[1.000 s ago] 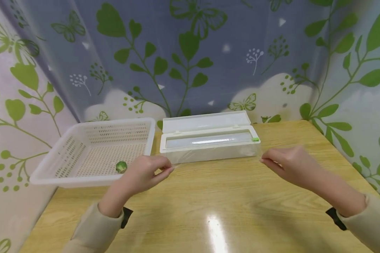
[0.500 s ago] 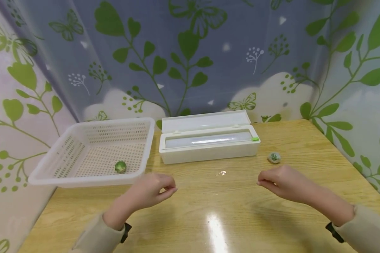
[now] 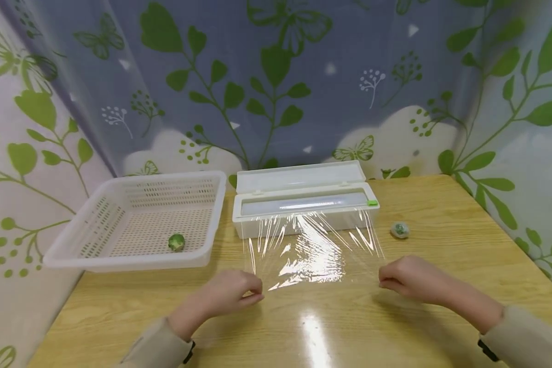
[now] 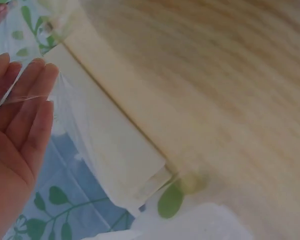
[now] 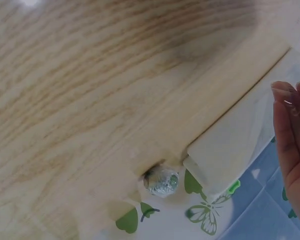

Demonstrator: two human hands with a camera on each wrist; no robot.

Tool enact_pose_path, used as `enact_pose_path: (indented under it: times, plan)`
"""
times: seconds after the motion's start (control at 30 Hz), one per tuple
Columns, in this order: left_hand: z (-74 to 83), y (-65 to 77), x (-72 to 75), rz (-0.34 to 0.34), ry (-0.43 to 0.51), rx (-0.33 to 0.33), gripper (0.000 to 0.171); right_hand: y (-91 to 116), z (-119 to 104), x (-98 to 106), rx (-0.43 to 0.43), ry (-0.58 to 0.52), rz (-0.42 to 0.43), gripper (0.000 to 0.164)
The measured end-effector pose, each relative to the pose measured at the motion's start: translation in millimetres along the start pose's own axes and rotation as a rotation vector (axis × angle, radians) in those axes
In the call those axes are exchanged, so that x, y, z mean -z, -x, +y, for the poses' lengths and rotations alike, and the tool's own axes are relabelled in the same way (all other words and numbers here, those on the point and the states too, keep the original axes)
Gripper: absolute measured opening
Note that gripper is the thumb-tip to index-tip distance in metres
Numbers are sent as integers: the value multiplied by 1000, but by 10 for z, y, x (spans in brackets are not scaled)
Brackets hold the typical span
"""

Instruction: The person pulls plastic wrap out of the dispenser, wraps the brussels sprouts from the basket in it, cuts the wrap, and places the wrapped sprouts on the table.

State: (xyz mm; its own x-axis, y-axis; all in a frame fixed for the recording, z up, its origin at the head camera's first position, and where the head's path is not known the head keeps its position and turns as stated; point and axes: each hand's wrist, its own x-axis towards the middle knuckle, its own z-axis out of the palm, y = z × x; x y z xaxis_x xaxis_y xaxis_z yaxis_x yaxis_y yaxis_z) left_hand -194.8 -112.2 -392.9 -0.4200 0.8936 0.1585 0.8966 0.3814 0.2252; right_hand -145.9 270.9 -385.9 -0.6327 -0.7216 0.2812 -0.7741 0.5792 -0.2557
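Note:
A sheet of clear cling film point(image 3: 310, 250) stretches from the front of the white film dispenser box point(image 3: 253, 228) toward me, glinting in the light. My left hand point(image 3: 227, 296) pinches its near left corner between thumb and fingers. At the near right corner my right hand point(image 3: 414, 278) pinches the film likewise. In the left wrist view, thin film crosses the fingers point(image 4: 32, 95). The box's lid point(image 3: 299, 176) stands open at the back, and a film roll point(image 3: 303, 201) shows inside.
A film-wrapped green ball point(image 3: 399, 230) lies right of the box. To the left stands a white perforated basket point(image 3: 133, 264) holding a small green Brussels sprout point(image 3: 177, 242). A green slider point(image 3: 372, 203) sits at the box's right end. Patterned cloth point(image 3: 276, 92) hangs behind the table.
Both hands have drawn back from the box toward me, pulling the film out between them. The wrapped ball, hidden behind the right hand at first, has come into sight.

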Motion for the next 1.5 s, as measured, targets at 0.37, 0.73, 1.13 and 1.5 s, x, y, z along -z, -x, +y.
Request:
enact_pose_path:
  times: [0.37,0.73,1.13,1.5]
  plan:
    - [-31,-4,-171,-116,-57,44,16,61,10,-179,24,69,-39,17]
    - [-24,-42,-273,-177,-144,15,18,80,55,-321,35,99,-75,26]
    - [-28,7,-311,-223,-22,85,21,96,123,-318,-64,-91,-254,20]
    - [-53,42,-312,-229,65,140,20,60,124,-328,-236,-166,-312,28]
